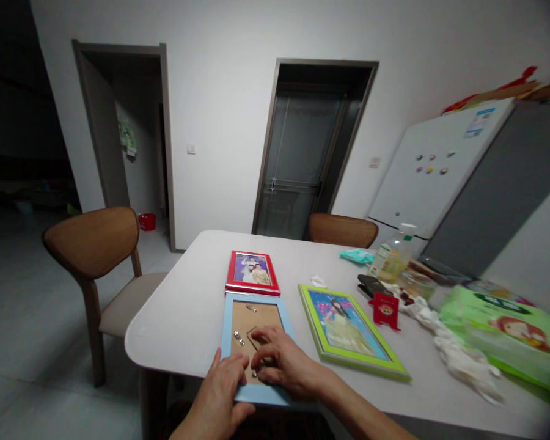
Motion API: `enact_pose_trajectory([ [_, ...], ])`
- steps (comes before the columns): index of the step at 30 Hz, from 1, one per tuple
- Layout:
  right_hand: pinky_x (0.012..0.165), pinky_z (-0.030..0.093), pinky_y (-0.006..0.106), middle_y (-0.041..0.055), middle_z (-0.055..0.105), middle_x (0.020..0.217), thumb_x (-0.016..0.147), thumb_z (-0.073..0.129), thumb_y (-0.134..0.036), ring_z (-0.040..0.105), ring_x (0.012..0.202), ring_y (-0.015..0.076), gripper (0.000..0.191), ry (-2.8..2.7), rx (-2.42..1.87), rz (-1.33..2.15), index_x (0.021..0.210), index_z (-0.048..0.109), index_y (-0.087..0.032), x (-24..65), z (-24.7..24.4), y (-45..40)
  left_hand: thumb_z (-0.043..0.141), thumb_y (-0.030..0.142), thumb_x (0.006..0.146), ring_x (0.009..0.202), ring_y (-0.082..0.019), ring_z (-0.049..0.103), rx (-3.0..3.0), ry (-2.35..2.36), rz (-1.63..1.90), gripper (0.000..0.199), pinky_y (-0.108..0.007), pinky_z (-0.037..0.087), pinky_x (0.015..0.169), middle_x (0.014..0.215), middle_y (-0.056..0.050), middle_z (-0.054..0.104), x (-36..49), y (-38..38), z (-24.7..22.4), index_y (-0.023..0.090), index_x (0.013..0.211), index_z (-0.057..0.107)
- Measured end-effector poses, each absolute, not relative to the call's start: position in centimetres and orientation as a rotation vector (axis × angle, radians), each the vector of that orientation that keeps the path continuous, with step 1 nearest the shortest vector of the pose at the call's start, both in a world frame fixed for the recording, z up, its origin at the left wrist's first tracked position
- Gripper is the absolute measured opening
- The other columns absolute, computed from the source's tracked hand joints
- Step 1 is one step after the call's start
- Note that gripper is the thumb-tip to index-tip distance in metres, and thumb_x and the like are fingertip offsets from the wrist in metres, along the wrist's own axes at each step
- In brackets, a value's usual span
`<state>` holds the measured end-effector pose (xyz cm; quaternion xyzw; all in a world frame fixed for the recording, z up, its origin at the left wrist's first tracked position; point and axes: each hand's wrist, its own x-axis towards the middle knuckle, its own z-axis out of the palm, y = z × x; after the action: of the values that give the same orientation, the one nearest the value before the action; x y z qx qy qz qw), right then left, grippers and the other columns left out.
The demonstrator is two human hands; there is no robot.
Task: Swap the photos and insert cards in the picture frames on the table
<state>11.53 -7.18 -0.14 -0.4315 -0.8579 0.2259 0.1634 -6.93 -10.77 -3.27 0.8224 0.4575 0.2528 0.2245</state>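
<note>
A light-blue picture frame [228, 315] lies face down at the table's near edge, its brown backing board [266, 311] upward. Two small metal clips show on the board, one near the top [251, 308] and one at the left [239, 338]. My left hand [222, 391] grips the frame's lower left corner, thumb by the near edge and fingers over the side. Over the lower right of the board, my right hand [286, 363] has its fingers curled and pressed at another metal clip [255, 373], which they partly hide. A dark angled line shows by its fingertips.
Beyond it lies a red-framed photo [256, 271], touching or nearly touching. To the right are a green-framed photo [352, 327], a red card [385, 310], a dark phone-like object [371, 285], a bottle [393, 253] and a green tissue pack [508, 330]. A wooden chair [96, 244] stands left.
</note>
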Motion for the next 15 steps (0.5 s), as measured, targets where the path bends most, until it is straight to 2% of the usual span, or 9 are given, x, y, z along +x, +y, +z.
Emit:
enact_pose_trajectory([
  [5, 0.087, 0.031, 0.027, 0.0019, 0.052, 0.104, 0.067, 0.058, -0.025, 0.043, 0.101, 0.016, 0.01, -2.366, -1.23, 0.522, 0.075, 0.064, -0.024, 10.7, -1.4, -7.2, 0.056, 0.005, 0.054, 0.1, -0.022, 0.051, 2.295, 1.25, 0.708, 0.061, -0.055, 0.013, 0.099, 0.096, -0.006, 0.061, -7.0, -10.6, -3.6, 0.017, 0.113, 0.044],
  [10, 0.084, 0.033, 0.026, 0.0052, 0.051, 0.104, 0.067, 0.056, -0.029, 0.045, 0.097, 0.0166, 0.024, -2.188, -1.424, 0.429, 0.09, 0.06, -0.022, 11.8, -1.5, -7.8, 0.059, 0.006, 0.053, 0.108, -0.025, 0.046, 2.307, 1.226, 0.721, 0.062, -0.055, 0.013, 0.099, 0.102, -0.01, 0.059, -7.3, -10.2, -4.6, 0.016, 0.112, 0.045],
  [15, 0.078, 0.035, 0.029, 0.0064, 0.052, 0.097, 0.058, 0.061, -0.034, 0.047, 0.09, 0.0202, 0.043, -2.222, -1.612, 0.353, 0.099, 0.057, -0.023, 12.0, -1.3, -8.2, 0.058, 0.007, 0.054, 0.109, -0.025, 0.045, 2.29, 1.205, 0.735, 0.064, -0.055, 0.011, 0.099, 0.104, -0.01, 0.059, -7.4, -10.2, -4.7, 0.017, 0.115, 0.042],
])
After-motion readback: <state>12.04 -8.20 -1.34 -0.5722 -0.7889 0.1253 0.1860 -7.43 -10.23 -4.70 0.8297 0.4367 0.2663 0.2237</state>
